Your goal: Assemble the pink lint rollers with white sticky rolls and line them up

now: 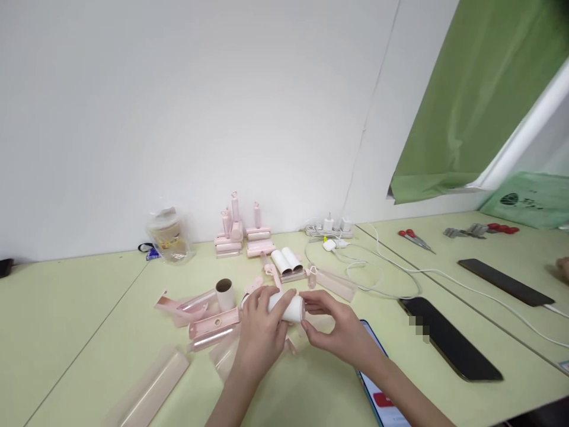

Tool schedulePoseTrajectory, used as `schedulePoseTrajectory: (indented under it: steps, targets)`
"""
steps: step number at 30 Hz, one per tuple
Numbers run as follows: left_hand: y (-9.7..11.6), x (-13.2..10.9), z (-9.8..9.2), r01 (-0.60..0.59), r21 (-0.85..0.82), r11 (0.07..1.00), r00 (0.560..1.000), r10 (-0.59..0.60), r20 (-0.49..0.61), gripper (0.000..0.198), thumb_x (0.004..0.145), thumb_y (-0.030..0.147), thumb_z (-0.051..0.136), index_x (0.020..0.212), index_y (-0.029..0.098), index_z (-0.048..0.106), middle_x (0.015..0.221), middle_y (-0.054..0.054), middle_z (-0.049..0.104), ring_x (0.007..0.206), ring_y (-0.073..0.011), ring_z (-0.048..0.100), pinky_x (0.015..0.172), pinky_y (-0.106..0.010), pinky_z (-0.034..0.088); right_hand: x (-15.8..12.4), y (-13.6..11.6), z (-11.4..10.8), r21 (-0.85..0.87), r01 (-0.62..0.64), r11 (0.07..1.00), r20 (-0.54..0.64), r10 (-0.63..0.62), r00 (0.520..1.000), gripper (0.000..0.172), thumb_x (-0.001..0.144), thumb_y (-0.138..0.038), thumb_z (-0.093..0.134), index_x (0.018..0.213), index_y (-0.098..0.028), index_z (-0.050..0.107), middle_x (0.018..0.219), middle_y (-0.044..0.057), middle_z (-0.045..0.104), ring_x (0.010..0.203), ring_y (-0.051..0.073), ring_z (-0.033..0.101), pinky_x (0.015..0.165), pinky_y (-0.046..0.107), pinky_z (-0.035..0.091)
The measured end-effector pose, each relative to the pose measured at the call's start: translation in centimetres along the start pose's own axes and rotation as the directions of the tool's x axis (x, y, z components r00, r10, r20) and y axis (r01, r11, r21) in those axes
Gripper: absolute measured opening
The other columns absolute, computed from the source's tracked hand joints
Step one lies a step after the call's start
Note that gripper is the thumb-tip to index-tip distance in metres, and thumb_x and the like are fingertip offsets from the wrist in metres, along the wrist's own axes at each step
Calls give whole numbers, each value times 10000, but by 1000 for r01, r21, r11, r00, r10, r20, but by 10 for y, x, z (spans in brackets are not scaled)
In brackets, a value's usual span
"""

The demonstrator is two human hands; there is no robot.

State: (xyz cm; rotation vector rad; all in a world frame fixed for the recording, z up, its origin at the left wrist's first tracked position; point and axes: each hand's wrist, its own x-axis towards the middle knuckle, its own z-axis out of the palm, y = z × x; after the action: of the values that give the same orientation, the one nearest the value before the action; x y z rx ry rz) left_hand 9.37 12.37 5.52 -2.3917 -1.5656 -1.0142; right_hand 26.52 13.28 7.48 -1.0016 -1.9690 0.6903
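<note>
My left hand [263, 323] is wrapped around a white lint roller roll [291, 309] with a pink end, held level above the table. My right hand [340, 329] touches the pink end of the roll with thumb and fingers curled round it. Just left of my hands lie a pink open case [214, 323] and a white roll standing upright [226, 296] with its brown cardboard core showing. Two more white rolls [287, 261] lie side by side behind them. Loose pink pieces [185, 308] and clear covers are scattered around; my hands hide some of them.
Assembled pink rollers [235, 228] stand against the wall. A plastic-wrapped cup [169, 234] is at back left. White cables run from a power strip [329, 230]. Phones, one black [448, 338], lie at right near red-handled scissors [415, 240]. Another person's hand [563, 268] shows at the right edge.
</note>
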Motion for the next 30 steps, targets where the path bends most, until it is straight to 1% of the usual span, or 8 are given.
schedulePoseTrajectory:
  steps: [13,16,18,20,22,25,27,30]
  targets:
    - [-18,-10,24,38,81,996,996,-32,-78,500,751,46,475,1166,313,553,1089,-73,565,1026,-282,478,852,-465,415,17,14,21,-64,-42,997,82,47,996,353,629,-50,483,935,-223,509,887,12,633,840,181,617,758,321,502]
    - [-22,-12,23,136,-69,988,987,-141,-78,469,770,60,467,1151,316,559,1076,-72,575,1002,-279,494,834,-466,422,24,15,20,2,-72,997,137,71,988,413,602,-29,479,955,-239,523,887,5,631,849,188,617,764,324,488]
    - [-23,-11,20,227,-279,933,969,-245,-31,412,792,111,492,1149,307,550,1096,-70,572,1027,-272,494,854,-454,422,29,19,17,195,-134,972,145,106,984,407,605,-38,494,947,-257,516,893,-11,612,859,180,613,780,319,482]
    - [-22,-9,14,352,-538,766,918,-395,38,352,803,212,546,1148,281,533,1114,-71,577,1060,-261,502,892,-427,417,34,23,14,434,-245,867,135,207,969,339,653,-92,510,939,-272,496,897,-25,577,848,168,608,772,319,485]
    - [-20,-6,9,446,-760,473,817,-562,130,397,793,333,585,1172,252,498,1110,-80,598,1069,-252,524,912,-394,420,39,27,12,615,-380,691,200,329,923,223,730,-187,491,936,-271,485,896,-23,562,831,167,606,761,334,481]
    - [-14,-1,6,401,-916,32,651,-713,260,551,766,449,602,1242,229,434,1119,-101,622,1069,-246,554,904,-352,439,42,30,18,666,-573,478,414,401,817,104,804,-287,445,881,-236,493,790,-14,589,759,166,605,730,334,463]
    - [-11,0,5,311,-937,-158,605,-727,323,604,755,462,613,1272,232,401,1189,-115,595,1099,-251,545,913,-347,439,41,28,25,630,-614,476,472,394,789,121,807,-318,487,872,-217,505,678,-28,584,663,154,591,667,303,447]
    - [-8,0,5,224,-921,-318,612,-690,387,611,758,430,628,1287,250,380,1274,-115,539,1130,-251,529,925,-350,441,39,20,34,585,-556,591,425,361,830,228,791,-382,548,918,-193,531,600,-42,570,599,148,569,629,287,431]
